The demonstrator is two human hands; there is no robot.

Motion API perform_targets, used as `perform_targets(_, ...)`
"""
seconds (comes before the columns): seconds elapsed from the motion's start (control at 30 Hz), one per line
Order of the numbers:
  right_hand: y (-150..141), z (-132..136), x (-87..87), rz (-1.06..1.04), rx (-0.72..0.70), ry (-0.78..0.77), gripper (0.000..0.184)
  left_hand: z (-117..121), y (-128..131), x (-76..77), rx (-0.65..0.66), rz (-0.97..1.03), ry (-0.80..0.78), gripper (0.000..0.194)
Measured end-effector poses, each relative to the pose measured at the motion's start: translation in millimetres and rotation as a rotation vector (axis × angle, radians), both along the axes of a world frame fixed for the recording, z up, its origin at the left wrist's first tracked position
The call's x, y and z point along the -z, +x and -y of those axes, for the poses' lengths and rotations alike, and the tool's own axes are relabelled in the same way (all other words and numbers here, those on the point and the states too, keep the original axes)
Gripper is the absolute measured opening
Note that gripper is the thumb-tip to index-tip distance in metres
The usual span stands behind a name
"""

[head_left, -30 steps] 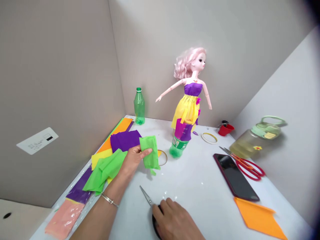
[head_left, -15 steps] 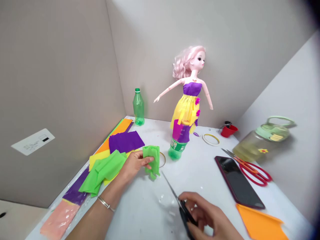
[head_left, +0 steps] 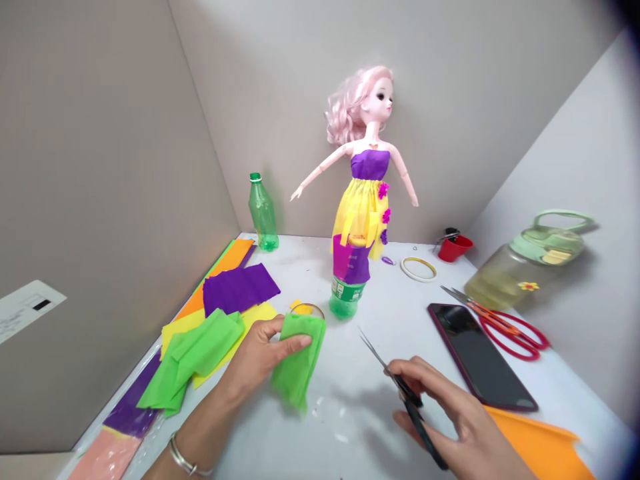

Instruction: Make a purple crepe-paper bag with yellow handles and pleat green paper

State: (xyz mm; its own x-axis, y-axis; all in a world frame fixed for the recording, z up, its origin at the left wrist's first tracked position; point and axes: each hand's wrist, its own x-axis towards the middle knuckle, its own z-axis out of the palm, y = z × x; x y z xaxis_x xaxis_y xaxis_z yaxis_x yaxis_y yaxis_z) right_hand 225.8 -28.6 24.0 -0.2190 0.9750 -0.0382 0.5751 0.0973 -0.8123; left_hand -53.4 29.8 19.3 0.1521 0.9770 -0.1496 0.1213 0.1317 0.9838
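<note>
My left hand (head_left: 260,347) pinches a folded piece of green crepe paper (head_left: 297,363) just above the white table (head_left: 380,347). My right hand (head_left: 450,420) grips small black-handled scissors (head_left: 395,380), blades pointing up and left toward the paper, a short gap between them. Behind stands a pink-haired doll (head_left: 363,167) in a purple and yellow paper dress, set on an upturned green bottle (head_left: 345,297). A tape ring (head_left: 306,310) lies beside the bottle's base.
Sheets of green, purple, yellow and orange paper (head_left: 220,313) lie at the left. A green bottle (head_left: 261,213) stands in the corner. A phone (head_left: 480,357), red scissors (head_left: 505,323), tape ring (head_left: 418,269), red cup (head_left: 453,247), clear jug (head_left: 530,267) and orange sheet (head_left: 540,443) sit at the right.
My right hand has picked the scissors up off the table and carried them up and right. My left hand has drawn the green paper nearer me and lower.
</note>
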Motion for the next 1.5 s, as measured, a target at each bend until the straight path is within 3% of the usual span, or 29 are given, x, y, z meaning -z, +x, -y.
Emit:
perform_targets(0.1, -4.9, 1.7, -3.9, -0.018, -0.052, -0.07, 0.04, 6.4, 0.4, -3.0, 0.094, 0.013, -0.1, 0.033)
perform_targets(0.2, -5.7, 5.0, -4.8, -0.065, -0.074, -0.171, 0.06, 10.2, 2.3, -3.4, 0.206, 0.025, -0.092, 0.029)
perform_targets(0.27, -5.7, 6.2, -5.9, -0.108, -0.084, -0.216, 0.062, 10.8, 4.7, -2.5, 0.257, 0.032, -0.089, 0.025)
perform_targets(0.7, -9.6, 8.7, -13.9, -0.099, -0.107, -0.262, 0.051, 12.0, 16.8, 8.3, 0.407, 0.023, -0.068, 0.026)
perform_targets(0.9, -11.5, 12.9, -16.8, -0.098, -0.114, -0.226, 0.029, 12.4, 21.1, 4.1, 0.486, 0.026, -0.043, 0.032)
perform_targets(1.5, -11.2, 12.7, -3.9, -0.05, -0.168, -0.194, 0.016, 15.2, 18.3, 3.0, 0.523, 0.044, -0.106, 0.032)
